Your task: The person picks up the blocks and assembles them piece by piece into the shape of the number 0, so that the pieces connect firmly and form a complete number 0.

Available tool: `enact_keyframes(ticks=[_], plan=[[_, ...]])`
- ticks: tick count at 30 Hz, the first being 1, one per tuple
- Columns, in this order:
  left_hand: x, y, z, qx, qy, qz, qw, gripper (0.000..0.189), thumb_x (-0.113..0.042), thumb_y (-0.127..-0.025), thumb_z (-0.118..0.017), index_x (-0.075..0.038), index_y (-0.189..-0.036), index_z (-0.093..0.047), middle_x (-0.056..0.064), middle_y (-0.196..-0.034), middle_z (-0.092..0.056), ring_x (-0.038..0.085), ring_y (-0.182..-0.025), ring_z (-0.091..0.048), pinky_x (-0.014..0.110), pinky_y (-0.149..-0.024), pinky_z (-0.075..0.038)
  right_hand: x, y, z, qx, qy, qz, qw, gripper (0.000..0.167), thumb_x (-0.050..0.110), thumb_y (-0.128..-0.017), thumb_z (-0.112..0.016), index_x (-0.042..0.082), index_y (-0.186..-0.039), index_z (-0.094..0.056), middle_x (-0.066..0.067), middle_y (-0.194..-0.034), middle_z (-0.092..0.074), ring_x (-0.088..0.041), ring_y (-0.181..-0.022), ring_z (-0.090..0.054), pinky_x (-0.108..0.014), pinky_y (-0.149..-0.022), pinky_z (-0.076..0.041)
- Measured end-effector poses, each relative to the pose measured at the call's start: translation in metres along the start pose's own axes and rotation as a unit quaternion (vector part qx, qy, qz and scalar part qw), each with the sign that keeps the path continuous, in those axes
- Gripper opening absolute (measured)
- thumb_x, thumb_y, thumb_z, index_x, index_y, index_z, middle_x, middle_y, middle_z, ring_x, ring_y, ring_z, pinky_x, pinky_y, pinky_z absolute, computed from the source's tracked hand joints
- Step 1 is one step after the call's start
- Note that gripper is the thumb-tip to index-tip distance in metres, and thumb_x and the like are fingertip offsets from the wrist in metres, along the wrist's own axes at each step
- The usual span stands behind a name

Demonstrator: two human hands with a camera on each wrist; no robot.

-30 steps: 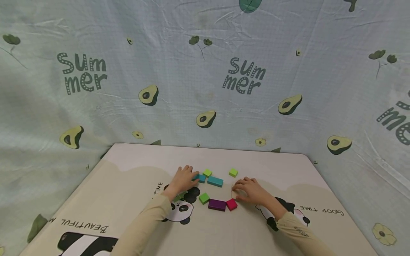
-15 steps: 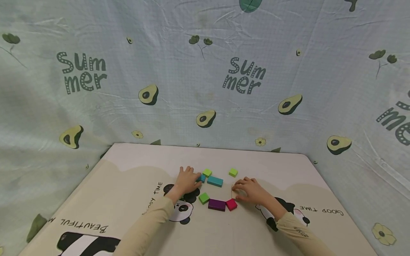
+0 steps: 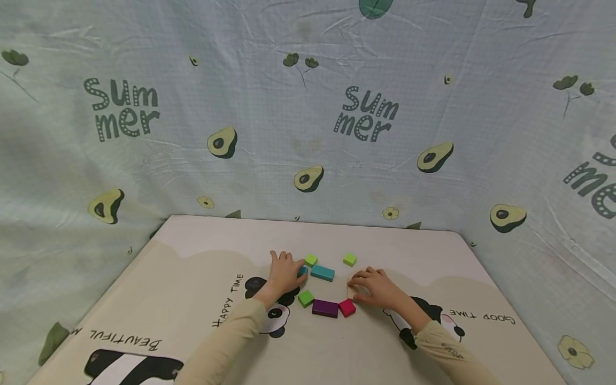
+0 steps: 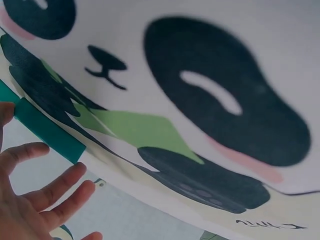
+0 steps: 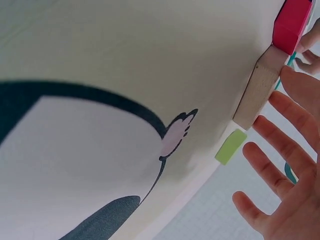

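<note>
My left hand point(image 3: 285, 274) is over a small teal block point(image 3: 302, 271), mostly covered in the head view. In the left wrist view, the thumb lies at one end of this teal block point(image 4: 50, 130), and a fingertip is by its other end. A second teal block point(image 3: 322, 273) lies just to its right. My right hand point(image 3: 377, 286) holds a plain wooden block point(image 5: 260, 90) between thumb and fingers. That block's near end meets a red block point(image 3: 347, 308). Beside the red block is a purple block point(image 3: 325, 308), followed by a green block point(image 3: 305, 298).
Two lime blocks lie farther back, the left lime block point(image 3: 311, 260) behind the teal ones and the right lime block point(image 3: 349, 259) beyond the right hand. Everything rests on a panda-printed table point(image 3: 385, 353). A patterned curtain point(image 3: 260, 107) hangs behind and at the sides.
My left hand has slid a little to the right over the left teal block, covering more of it. The right hand and the other blocks stay where they were.
</note>
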State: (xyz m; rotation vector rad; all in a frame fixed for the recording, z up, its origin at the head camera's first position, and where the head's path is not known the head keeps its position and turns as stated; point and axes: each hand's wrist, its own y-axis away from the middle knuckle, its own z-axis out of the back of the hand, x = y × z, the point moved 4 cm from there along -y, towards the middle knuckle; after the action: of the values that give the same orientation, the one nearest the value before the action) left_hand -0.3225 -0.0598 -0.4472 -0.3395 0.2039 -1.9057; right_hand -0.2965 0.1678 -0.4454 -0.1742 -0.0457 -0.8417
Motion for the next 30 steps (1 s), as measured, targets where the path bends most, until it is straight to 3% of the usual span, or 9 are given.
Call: enact_keyframes(ticks=[7,14,22,30], plan=[[0.004,0.005,0.000,-0.001,0.024,-0.027,0.9993,0.033,-0.046,-0.082,-0.056,-0.024,-0.107,-0.059,0.010,-0.091,-0.059,0.028,-0.089,-0.053,0.054,-0.080,-0.038,0.000,0.001,0.001,-0.002,-0.001,0.000,1.0000,0.030,0.032,-0.079,-0.064,0.017,-0.106,-0.064,0.000,-0.109,-0.060,-0.021,-0.099,-0.048,-0.046,-0.079,-0.035],[0.010,0.011,0.002,0.022,0.059,-0.046,0.9970,0.038,-0.045,-0.081,-0.057,-0.024,-0.112,-0.060,0.011,-0.103,-0.058,0.029,-0.095,-0.051,0.051,-0.079,-0.040,0.000,0.001,0.002,-0.007,0.004,0.004,1.0000,0.030,0.033,-0.079,-0.065,0.018,-0.105,-0.065,0.000,-0.108,-0.061,-0.020,-0.098,-0.049,-0.041,-0.077,-0.036],[0.011,0.015,0.006,0.020,0.068,-0.054,0.9960,0.036,-0.042,-0.081,-0.059,-0.022,-0.111,-0.062,0.013,-0.096,-0.059,0.029,-0.090,-0.050,0.051,-0.077,-0.039,0.001,0.001,0.002,-0.006,0.006,0.001,1.0000,0.030,0.032,-0.079,-0.065,0.018,-0.105,-0.065,0.000,-0.108,-0.061,-0.021,-0.098,-0.049,-0.044,-0.078,-0.036],[0.013,0.019,0.010,0.026,0.097,-0.097,0.9902,0.033,-0.036,-0.082,-0.061,-0.021,-0.111,-0.063,0.012,-0.107,-0.060,0.030,-0.093,-0.051,0.052,-0.076,-0.040,0.002,0.001,0.002,-0.006,0.010,-0.002,0.9999,0.030,0.032,-0.079,-0.064,0.018,-0.106,-0.065,0.000,-0.108,-0.061,-0.021,-0.099,-0.049,-0.044,-0.078,-0.037]])
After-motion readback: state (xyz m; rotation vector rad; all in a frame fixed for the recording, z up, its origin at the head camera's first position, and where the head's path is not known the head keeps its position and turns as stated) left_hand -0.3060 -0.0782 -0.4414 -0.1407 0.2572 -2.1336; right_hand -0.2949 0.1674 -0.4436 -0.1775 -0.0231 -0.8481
